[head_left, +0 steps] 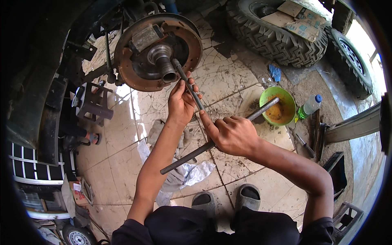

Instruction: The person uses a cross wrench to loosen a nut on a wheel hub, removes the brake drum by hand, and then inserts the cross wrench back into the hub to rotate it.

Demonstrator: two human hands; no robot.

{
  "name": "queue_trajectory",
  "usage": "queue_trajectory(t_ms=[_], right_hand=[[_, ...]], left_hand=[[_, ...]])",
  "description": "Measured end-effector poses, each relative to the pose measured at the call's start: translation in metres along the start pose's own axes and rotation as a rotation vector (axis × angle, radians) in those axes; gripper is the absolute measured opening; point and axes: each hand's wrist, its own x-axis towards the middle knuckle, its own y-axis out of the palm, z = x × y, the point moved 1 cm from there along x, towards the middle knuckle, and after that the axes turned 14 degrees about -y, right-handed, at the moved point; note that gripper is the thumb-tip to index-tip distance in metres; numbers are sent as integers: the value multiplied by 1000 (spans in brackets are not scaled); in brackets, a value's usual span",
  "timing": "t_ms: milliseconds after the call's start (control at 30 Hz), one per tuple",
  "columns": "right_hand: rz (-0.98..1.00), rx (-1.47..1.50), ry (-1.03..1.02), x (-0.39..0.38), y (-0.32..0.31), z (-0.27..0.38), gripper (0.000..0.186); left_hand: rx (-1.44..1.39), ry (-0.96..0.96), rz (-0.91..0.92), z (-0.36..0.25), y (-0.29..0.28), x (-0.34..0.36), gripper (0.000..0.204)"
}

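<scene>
My left hand point(181, 104) is closed around a slim dark metal rod point(190, 88) that looks like a socket extension bar. The rod's thicker upper end is close beside the hollow axle spindle point(164, 65); whether they touch, I cannot tell. Behind the spindle is a round, rusty brake backing plate point(188, 61) with a block-shaped part point(145, 38) on its upper left. My right hand point(234, 136) wraps round a long dark metal bar point(185, 157), which slants from lower left to upper right. Its extended index finger reaches the rod's lower end.
Right of my hands, a green bowl point(290, 101) holds brownish liquid, next to a plastic bottle point(310, 105). Large tyres point(281, 45) stand at the back right. Rags point(190, 173) lie on the tiles below my arms. A dark plastic stool point(93, 104) and another person's foot point(93, 138) are at left.
</scene>
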Motion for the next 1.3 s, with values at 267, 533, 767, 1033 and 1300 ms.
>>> queue_trajectory(t_ms=[267, 533, 767, 1033, 1300], right_hand=[[238, -99, -116, 20, -8, 3, 53], [-96, -20, 55, 17, -3, -1, 68], [-242, 263, 323, 6, 34, 25, 63], [-589, 500, 583, 17, 73, 62, 70], [-606, 324, 441, -12, 55, 34, 57]], left_hand=[[23, 27, 131, 4, -20, -9, 45], [-517, 90, 290, 29, 9, -180, 62], [229, 532, 261, -18, 54, -176, 60], [325, 291, 307, -47, 102, -161, 47], [280, 513, -86, -14, 67, -141, 31]])
